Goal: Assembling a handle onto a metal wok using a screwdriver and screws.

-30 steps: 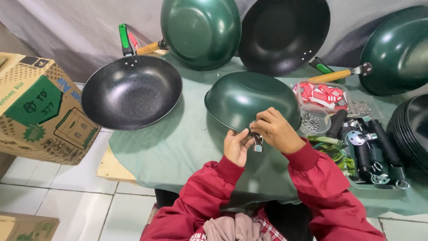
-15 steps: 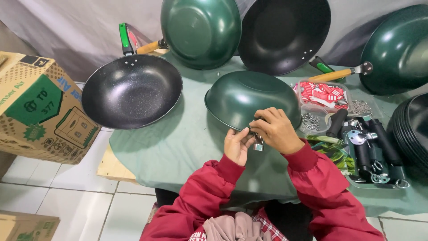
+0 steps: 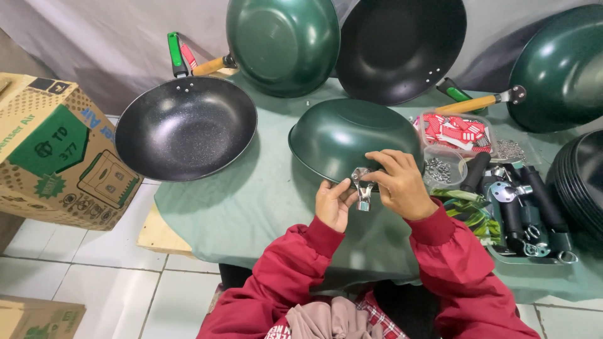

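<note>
In the middle of the frame a green pan (image 3: 348, 141) lies upside down on the green cloth (image 3: 251, 207), its rim toward the person. A small metal bracket (image 3: 362, 188) sits at that near rim, between the two hands. The left hand (image 3: 333, 204) pinches the bracket from the left, thumb and forefinger closed on it. The right hand (image 3: 402, 185) grips it from the right and above, fingers curled over its top and resting on the pan's rim. Both hands are clenched on the one bracket, which hangs just below the rim, touching it.

One black pan (image 3: 185, 129) with a green handle lies open side up at left centre. Two pans lean against the backdrop along the top: one green (image 3: 282, 44), one black (image 3: 402, 50). A third green pan (image 3: 562, 69) with a wooden handle stands at the upper right. A stack of black pans (image 3: 581, 182) shows at the right edge; its count cannot be told.

Right of the hands lie a tub of red labels (image 3: 455, 132), a small tub of screws (image 3: 443, 169), and a tray of black handles (image 3: 527, 213). One printed cardboard box (image 3: 56, 154) stands at the left, and the corner of a second box (image 3: 38, 320) shows at lower left.
</note>
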